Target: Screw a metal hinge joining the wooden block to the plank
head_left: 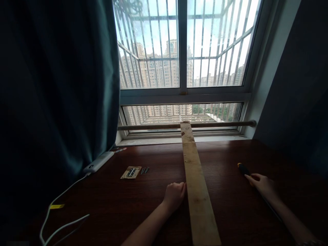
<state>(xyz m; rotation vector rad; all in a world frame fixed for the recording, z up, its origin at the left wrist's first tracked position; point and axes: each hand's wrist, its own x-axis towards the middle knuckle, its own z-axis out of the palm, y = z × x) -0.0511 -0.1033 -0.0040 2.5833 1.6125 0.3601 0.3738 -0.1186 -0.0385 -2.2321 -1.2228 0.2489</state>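
Note:
A long wooden plank (198, 184) lies lengthwise on the dark tabletop, its far end resting by the rail under the window. Against the plank's left edge rests my left hand (174, 196), its fingers curled closed; anything inside them is hidden. On the right side, my right hand (261, 184) grips a screwdriver (244, 169) by its black handle with a yellow end. Its thin shaft points back toward me, along the forearm. Left of the plank are several screws (145, 170) beside a small piece of wood (125, 173) carrying a dark metal plate (131, 172).
A white power strip (99, 162) lies by the dark curtain (99, 78), with a white cable (64, 196) running toward me. A yellow tag (56, 206) sits near the cable. A round rail (220, 124) crosses in front of the barred window (151, 44).

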